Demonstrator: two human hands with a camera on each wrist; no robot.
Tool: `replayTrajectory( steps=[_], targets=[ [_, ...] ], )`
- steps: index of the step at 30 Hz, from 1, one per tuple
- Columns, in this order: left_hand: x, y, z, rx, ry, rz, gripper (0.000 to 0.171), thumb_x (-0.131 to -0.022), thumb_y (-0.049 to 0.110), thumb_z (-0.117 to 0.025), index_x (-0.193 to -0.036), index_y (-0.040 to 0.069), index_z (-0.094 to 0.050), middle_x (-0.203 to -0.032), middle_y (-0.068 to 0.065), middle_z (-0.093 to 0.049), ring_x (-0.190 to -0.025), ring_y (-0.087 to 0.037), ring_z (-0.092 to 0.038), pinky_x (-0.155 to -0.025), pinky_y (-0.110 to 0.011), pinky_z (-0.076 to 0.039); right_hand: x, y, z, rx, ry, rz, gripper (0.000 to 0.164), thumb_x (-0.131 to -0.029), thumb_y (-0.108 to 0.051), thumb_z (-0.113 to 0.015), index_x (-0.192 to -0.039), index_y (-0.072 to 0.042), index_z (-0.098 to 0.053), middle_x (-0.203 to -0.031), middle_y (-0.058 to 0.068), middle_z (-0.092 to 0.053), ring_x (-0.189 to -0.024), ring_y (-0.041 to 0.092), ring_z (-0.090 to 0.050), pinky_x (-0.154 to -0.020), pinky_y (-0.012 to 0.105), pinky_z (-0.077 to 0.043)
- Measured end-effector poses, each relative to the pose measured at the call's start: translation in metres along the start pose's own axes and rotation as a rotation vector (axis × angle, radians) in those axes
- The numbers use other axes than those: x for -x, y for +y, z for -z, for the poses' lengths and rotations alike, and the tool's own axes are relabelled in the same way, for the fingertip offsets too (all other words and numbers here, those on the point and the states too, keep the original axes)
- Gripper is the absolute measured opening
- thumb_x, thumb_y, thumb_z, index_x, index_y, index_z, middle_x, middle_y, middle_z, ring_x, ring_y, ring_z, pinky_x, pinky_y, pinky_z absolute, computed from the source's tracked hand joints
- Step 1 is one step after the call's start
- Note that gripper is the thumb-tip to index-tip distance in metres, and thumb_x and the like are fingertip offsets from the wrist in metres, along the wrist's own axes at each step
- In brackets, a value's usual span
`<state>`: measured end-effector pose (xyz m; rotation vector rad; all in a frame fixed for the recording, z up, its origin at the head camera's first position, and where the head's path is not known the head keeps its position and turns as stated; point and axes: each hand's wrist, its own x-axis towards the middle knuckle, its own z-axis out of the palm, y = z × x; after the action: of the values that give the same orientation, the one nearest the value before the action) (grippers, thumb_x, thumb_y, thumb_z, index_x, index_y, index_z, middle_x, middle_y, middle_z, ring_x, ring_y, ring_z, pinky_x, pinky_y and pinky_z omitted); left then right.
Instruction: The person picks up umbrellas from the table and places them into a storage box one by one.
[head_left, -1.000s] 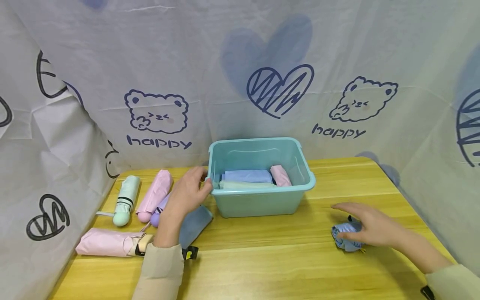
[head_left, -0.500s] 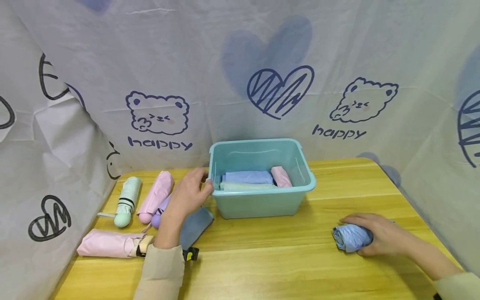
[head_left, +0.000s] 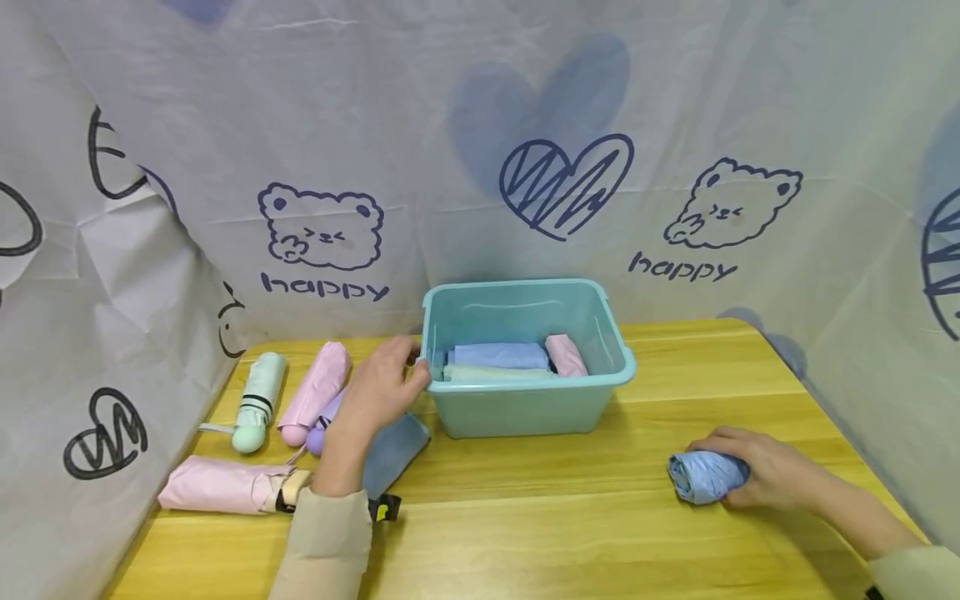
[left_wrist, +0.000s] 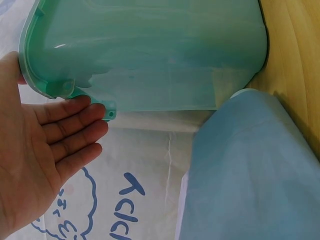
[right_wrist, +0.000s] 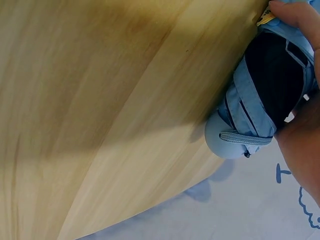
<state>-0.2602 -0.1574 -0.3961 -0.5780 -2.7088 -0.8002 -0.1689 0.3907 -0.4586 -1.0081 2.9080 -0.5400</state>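
My left hand [head_left: 378,387] holds the left rim of a teal plastic bin [head_left: 525,412]. In the left wrist view its fingers [left_wrist: 75,132] lie along the outside, under the lip, and the thumb goes behind the rim. Inside the bin are a blue folded umbrella [head_left: 501,356], a pale green one [head_left: 495,373] and a pink one [head_left: 566,356]. On the table's right side, my right hand [head_left: 772,473] grips a rolled light-blue folding umbrella [head_left: 703,478]. The right wrist view shows this umbrella's rounded handle [right_wrist: 222,140] with a grey strap loop.
Left of the bin lie a mint umbrella [head_left: 259,396], a pink one [head_left: 318,387], a purple one [head_left: 318,437] partly behind my left arm, and a pink one [head_left: 217,485] with a cream handle. A grey-blue umbrella [head_left: 396,454] lies by my left wrist. A printed cloth [head_left: 465,150] hangs behind the table.
My right hand has closed around the light-blue umbrella, which it hovered over with spread fingers a second ago. My left hand stays at the bin's rim.
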Motion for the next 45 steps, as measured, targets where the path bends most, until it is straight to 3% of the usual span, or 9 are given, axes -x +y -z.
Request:
replayTrajectory(
  steps=[14, 19, 27, 33, 45],
  targets=[
    [0.0, -0.001, -0.001, -0.005, 0.007, -0.002, 0.032, -0.096, 0.03, -0.051, -0.113, 0.007, -0.066, -0.106, -0.005, -0.065, -0.093, -0.026, -0.061, -0.081, -0.043, -0.054, -0.013, -0.019, 0.001, 0.027, 0.083, -0.003, 0.072, -0.067, -0.018, -0.091, -0.134, -0.019, -0.067, -0.122, 0.003, -0.067, -0.102, 0.012, -0.063, -0.081, 0.035, -0.057],
    [0.0, 0.0, -0.001, -0.007, 0.01, 0.001, 0.029, -0.096, 0.03, -0.052, -0.111, 0.009, -0.066, -0.104, -0.005, -0.064, -0.091, -0.024, -0.059, -0.079, -0.041, -0.053, -0.021, -0.028, 0.0, 0.002, 0.099, 0.006, 0.07, -0.07, -0.019, -0.091, -0.135, -0.018, -0.067, -0.121, 0.0, -0.066, -0.101, 0.009, -0.062, -0.08, 0.034, -0.057],
    [0.001, 0.0, -0.001, -0.003, 0.013, 0.002, 0.03, -0.096, 0.03, -0.052, -0.112, 0.008, -0.066, -0.105, -0.006, -0.064, -0.093, -0.027, -0.061, -0.08, -0.043, -0.053, -0.031, -0.042, -0.003, -0.017, 0.204, 0.048, 0.07, -0.069, -0.018, -0.093, -0.135, -0.018, -0.067, -0.121, -0.003, -0.067, -0.101, 0.009, -0.063, -0.082, 0.036, -0.058],
    [0.001, 0.0, 0.0, -0.006, 0.012, 0.004, 0.031, -0.096, 0.03, -0.052, -0.112, 0.008, -0.066, -0.107, -0.005, -0.064, -0.095, -0.026, -0.061, -0.081, -0.044, -0.054, -0.041, -0.051, -0.007, -0.067, 0.249, 0.024, 0.069, -0.072, -0.023, -0.094, -0.135, -0.018, -0.067, -0.123, -0.004, -0.068, -0.102, 0.008, -0.063, -0.083, 0.037, -0.059],
    [0.0, -0.001, 0.0, -0.005, -0.001, 0.004, 0.031, -0.096, 0.03, -0.052, -0.112, 0.008, -0.066, -0.107, -0.006, -0.064, -0.098, -0.028, -0.062, -0.084, -0.043, -0.054, -0.061, -0.061, -0.017, -0.172, 0.335, 0.051, 0.073, -0.069, -0.016, -0.095, -0.136, -0.018, -0.066, -0.124, -0.004, -0.068, -0.101, 0.008, -0.063, -0.084, 0.033, -0.058]
  ],
)
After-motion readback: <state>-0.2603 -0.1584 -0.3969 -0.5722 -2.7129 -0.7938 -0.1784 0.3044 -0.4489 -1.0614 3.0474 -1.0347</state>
